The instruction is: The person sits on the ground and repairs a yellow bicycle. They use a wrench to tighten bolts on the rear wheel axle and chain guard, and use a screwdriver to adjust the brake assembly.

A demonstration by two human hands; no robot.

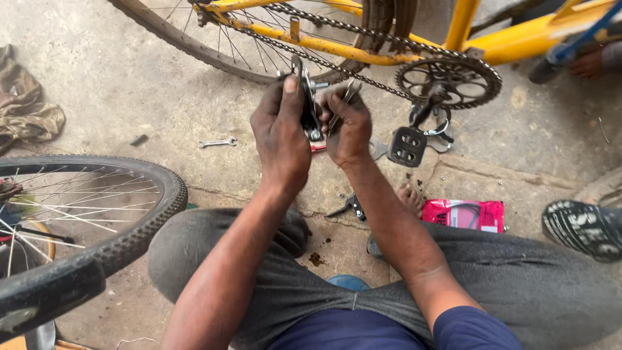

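Centrally, the left hand (280, 133) grips a black brake caliper (310, 107) while the right hand (348, 126) pinches thin metal tools (343, 104) against it, before the yellow bicycle (389, 45). Adjustment appears underway; steady, aligned leverage seems needed. A spanner (217, 142) lies nearby on the concrete.

- A yellow bicycle frame (512, 35) is seen.
- A black, knobby-patterned tyre (123, 243) is shown.
- A red packet (463, 215) is noted.
- Grey trousers (518, 272) are worn.
- A silver spanner (217, 142) is seen.
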